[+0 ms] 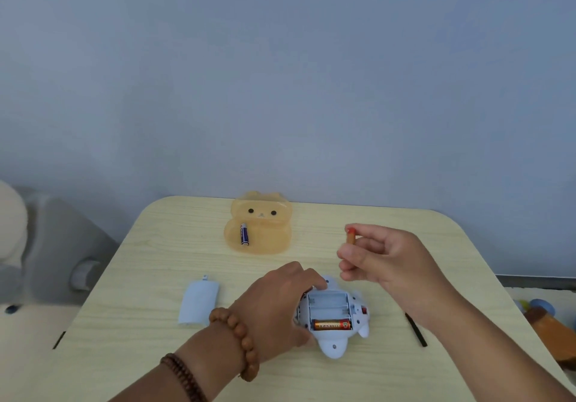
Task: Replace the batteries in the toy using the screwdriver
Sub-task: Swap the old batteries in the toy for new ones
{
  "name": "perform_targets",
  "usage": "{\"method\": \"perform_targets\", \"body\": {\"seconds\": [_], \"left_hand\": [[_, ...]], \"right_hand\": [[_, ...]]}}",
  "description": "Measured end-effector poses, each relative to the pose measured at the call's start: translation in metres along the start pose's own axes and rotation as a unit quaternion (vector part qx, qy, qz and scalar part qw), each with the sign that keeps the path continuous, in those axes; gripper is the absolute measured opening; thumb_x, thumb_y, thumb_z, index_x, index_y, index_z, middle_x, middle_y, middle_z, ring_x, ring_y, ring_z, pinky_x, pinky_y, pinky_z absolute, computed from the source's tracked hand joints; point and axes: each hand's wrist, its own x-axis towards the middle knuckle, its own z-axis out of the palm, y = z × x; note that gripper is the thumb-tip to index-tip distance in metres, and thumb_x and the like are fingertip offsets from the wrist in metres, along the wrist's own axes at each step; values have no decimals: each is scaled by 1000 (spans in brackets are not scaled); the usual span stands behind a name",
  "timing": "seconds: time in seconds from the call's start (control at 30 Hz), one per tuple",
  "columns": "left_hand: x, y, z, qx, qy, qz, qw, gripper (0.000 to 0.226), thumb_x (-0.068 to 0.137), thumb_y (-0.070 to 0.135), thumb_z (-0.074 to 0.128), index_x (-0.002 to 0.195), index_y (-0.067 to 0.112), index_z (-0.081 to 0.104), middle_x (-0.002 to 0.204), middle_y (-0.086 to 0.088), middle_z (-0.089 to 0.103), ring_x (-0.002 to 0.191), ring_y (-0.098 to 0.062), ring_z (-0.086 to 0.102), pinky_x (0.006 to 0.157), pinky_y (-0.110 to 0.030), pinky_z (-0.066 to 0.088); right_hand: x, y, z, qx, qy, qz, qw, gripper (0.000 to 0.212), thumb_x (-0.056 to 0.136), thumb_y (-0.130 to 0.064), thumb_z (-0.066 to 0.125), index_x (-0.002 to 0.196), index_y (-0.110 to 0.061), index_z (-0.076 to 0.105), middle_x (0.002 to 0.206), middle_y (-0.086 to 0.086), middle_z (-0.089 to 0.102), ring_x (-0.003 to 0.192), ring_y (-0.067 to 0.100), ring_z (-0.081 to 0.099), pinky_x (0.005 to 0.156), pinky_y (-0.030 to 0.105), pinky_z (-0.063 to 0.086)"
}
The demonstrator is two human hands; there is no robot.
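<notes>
A white toy (335,344) lies upside down on the table with its battery bay open. One orange battery (332,324) sits in the nearest slot; the two slots behind it are bare. My left hand (274,305) grips the toy's left side. My right hand (383,255) is raised above and to the right of the toy, pinching another orange battery (350,235) between thumb and fingers. The white battery cover (199,303) lies to the left of the toy. A dark thin screwdriver (416,330) lies on the table to the right, partly behind my right forearm.
An orange translucent bear-shaped tray (268,239) at the table's far edge holds a blue battery (244,234). The light wooden table (156,245) has rounded far corners. A grey and cream object stands off the table at left; coloured things lie on the floor at right.
</notes>
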Motion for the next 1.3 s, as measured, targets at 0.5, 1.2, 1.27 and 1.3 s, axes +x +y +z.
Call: {"method": "perform_targets", "body": {"seconds": [0.5, 1.2, 1.27, 1.3], "left_hand": [[2, 4, -5, 5, -20, 1, 1000, 63, 72, 28, 77, 128, 32, 48, 112, 8, 50, 88, -5, 48, 82, -27, 50], [1, 0, -1, -24, 0, 12, 1000, 60, 71, 25, 77, 123, 32, 49, 110, 9, 51, 95, -7, 50, 83, -28, 49], [2, 1, 0, -24, -4, 17, 1000, 60, 72, 24, 76, 124, 33, 48, 112, 10, 50, 98, -8, 51, 85, -30, 48], [3, 2, 1, -21, -6, 20, 1000, 60, 72, 23, 75, 125, 34, 47, 113, 10, 50, 99, -8, 51, 86, -31, 48]], "right_hand": [[117, 4, 101, -507, -119, -216, 826, 68, 70, -72, 73, 128, -38, 63, 88, -26, 52, 93, 6, 51, 75, 28, 45], [-27, 43, -10, -250, -73, -122, 958, 72, 67, -48, 88, 130, -52, 55, 140, -26, 50, 121, -1, 58, 93, 32, 55], [-42, 74, -22, -277, -69, -115, 951, 85, 58, -43, 91, 134, -52, 53, 141, -23, 52, 122, 1, 60, 101, 33, 53], [-45, 85, -24, -280, -54, -121, 951, 86, 56, -41, 90, 133, -52, 54, 137, -23, 56, 119, 1, 62, 101, 28, 52]]}}
